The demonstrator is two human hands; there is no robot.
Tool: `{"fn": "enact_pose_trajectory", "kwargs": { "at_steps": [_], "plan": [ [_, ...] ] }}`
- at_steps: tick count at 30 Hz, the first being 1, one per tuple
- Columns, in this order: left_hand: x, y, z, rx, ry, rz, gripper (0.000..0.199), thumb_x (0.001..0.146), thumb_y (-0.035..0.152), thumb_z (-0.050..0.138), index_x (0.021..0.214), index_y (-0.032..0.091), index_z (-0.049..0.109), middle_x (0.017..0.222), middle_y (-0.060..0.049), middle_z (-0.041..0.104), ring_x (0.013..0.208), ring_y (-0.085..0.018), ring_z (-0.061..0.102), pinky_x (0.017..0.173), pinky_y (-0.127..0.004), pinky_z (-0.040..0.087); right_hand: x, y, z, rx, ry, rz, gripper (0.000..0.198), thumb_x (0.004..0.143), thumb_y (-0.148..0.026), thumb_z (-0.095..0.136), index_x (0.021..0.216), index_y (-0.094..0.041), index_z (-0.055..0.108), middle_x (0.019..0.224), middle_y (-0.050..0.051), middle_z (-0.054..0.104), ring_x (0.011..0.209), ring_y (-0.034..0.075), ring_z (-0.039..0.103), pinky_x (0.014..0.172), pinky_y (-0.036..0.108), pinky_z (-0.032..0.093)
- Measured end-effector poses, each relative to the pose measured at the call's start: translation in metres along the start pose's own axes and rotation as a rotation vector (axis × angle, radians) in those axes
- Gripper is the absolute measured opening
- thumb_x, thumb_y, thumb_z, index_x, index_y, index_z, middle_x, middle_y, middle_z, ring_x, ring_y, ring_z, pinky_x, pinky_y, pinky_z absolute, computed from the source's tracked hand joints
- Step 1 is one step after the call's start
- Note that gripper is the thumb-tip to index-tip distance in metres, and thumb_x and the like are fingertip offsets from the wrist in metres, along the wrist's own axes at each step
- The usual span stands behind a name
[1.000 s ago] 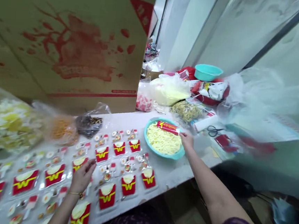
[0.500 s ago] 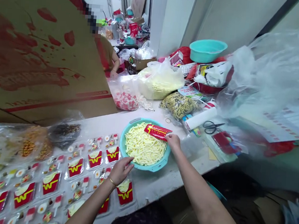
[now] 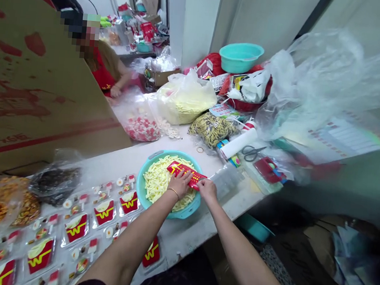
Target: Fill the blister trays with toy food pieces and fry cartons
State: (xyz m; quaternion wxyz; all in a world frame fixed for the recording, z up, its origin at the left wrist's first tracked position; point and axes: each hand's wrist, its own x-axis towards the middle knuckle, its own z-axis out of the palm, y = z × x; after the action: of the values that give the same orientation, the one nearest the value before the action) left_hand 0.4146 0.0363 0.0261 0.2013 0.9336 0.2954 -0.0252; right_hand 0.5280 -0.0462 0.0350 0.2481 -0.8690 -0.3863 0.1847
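Note:
A turquoise basin stands on the table, filled with pale yellow fry-shaped pieces. Above its contents lies a long fanned stack of red fry cartons with yellow marks and a yellow W at its left end. My right hand pinches the stack's right end near the basin rim. Over the middle of the stack my left hand has its bent fingers on it; their tips are partly hidden. To the left, clear packs with red W cartons and miniature foods lie in rows.
Beyond the basin sit a bag of pink and white pieces, a bag of pale pieces and a bag of dark-yellow pieces. Scissors lie right. A large carton stands left; a co-worker's hand shows behind it.
My left hand has moved from the basin's near rim up onto the red stack. My right hand still grips the stack's end. The view has shifted, showing more of the co-worker.

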Motion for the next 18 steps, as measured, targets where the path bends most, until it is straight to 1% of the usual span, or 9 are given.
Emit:
{"fn": "enact_pose_trajectory", "kwargs": {
  "at_steps": [2, 4, 6, 8, 9, 11, 14, 16, 18],
  "plan": [
    [0.000, -0.002, -0.001, -0.007, -0.028, -0.039, 0.052, 0.079, 0.028, 0.046, 0.129, 0.029, 0.033, 0.139, -0.003, 0.032, 0.129, -0.028, 0.021, 0.099, -0.057, 0.018, -0.010, 0.011, -0.014, 0.032, 0.014, 0.004, 0.022, 0.071, -0.022, 0.050, 0.052, -0.017, 0.059, 0.063, 0.003, 0.062, 0.059, 0.012, 0.053, 0.052, 0.020, 0.034],
    [-0.007, -0.003, -0.005, -0.015, -0.013, -0.061, 0.058, 0.076, 0.032, 0.050, 0.131, 0.028, 0.030, 0.141, -0.005, 0.027, 0.130, -0.030, 0.017, 0.098, -0.058, 0.017, -0.021, 0.019, -0.027, 0.065, 0.042, -0.018, 0.023, 0.072, -0.025, 0.049, 0.052, -0.017, 0.058, 0.065, 0.003, 0.061, 0.060, 0.012, 0.053, 0.054, 0.021, 0.035],
    [-0.018, 0.000, -0.010, -0.034, 0.046, -0.005, 0.075, 0.071, 0.038, 0.056, 0.134, 0.024, 0.020, 0.143, -0.009, 0.020, 0.131, -0.031, 0.011, 0.099, -0.056, 0.016, -0.033, 0.020, -0.037, 0.100, 0.055, -0.089, 0.024, 0.073, -0.027, 0.048, 0.053, -0.017, 0.057, 0.067, 0.003, 0.060, 0.062, 0.013, 0.053, 0.057, 0.022, 0.037],
    [-0.033, 0.004, -0.016, -0.053, 0.104, 0.098, 0.092, 0.064, 0.047, 0.060, 0.136, 0.020, 0.009, 0.143, -0.013, 0.016, 0.131, -0.031, 0.009, 0.100, -0.053, 0.016, -0.045, 0.013, -0.039, 0.128, 0.022, -0.189, 0.024, 0.075, -0.027, 0.047, 0.055, -0.017, 0.056, 0.067, 0.003, 0.058, 0.063, 0.012, 0.052, 0.059, 0.022, 0.037],
    [-0.040, 0.006, -0.018, -0.059, 0.117, 0.134, 0.098, 0.061, 0.050, 0.061, 0.137, 0.018, 0.007, 0.142, -0.015, 0.017, 0.131, -0.031, 0.011, 0.100, -0.051, 0.017, -0.051, 0.007, -0.038, 0.136, -0.010, -0.246, 0.023, 0.075, -0.025, 0.047, 0.055, -0.017, 0.055, 0.067, 0.002, 0.057, 0.063, 0.012, 0.052, 0.059, 0.022, 0.037],
    [-0.054, 0.008, -0.021, -0.060, 0.111, 0.156, 0.100, 0.058, 0.051, 0.064, 0.136, 0.016, 0.012, 0.138, -0.017, 0.026, 0.126, -0.032, 0.022, 0.098, -0.047, 0.022, -0.060, -0.007, -0.032, 0.141, -0.075, -0.360, 0.021, 0.074, -0.022, 0.048, 0.055, -0.018, 0.054, 0.066, 0.002, 0.056, 0.064, 0.012, 0.051, 0.060, 0.022, 0.036],
    [-0.071, 0.000, -0.022, -0.059, 0.106, 0.075, 0.088, 0.057, 0.046, 0.065, 0.131, 0.016, 0.028, 0.123, -0.014, 0.045, 0.111, -0.030, 0.041, 0.090, -0.042, 0.034, -0.065, -0.027, -0.025, 0.141, -0.156, -0.477, 0.021, 0.073, -0.018, 0.049, 0.053, -0.018, 0.051, 0.064, 0.001, 0.054, 0.064, 0.011, 0.049, 0.060, 0.021, 0.036],
    [-0.076, -0.011, -0.024, -0.043, 0.138, -0.021, 0.083, 0.056, 0.044, 0.067, 0.127, 0.018, 0.034, 0.116, -0.013, 0.049, 0.104, -0.029, 0.045, 0.085, -0.041, 0.037, -0.061, -0.031, -0.026, 0.139, -0.173, -0.470, 0.022, 0.073, -0.018, 0.049, 0.051, -0.018, 0.050, 0.063, 0.001, 0.053, 0.062, 0.011, 0.049, 0.058, 0.021, 0.035],
    [-0.075, -0.024, -0.030, -0.017, 0.186, -0.124, 0.083, 0.055, 0.042, 0.068, 0.127, 0.020, 0.034, 0.116, -0.012, 0.049, 0.104, -0.030, 0.045, 0.086, -0.041, 0.037, -0.054, -0.027, -0.032, 0.138, -0.149, -0.423, 0.023, 0.073, -0.020, 0.048, 0.050, -0.017, 0.050, 0.063, 0.001, 0.053, 0.061, 0.011, 0.049, 0.057, 0.021, 0.034]
  ]
}}
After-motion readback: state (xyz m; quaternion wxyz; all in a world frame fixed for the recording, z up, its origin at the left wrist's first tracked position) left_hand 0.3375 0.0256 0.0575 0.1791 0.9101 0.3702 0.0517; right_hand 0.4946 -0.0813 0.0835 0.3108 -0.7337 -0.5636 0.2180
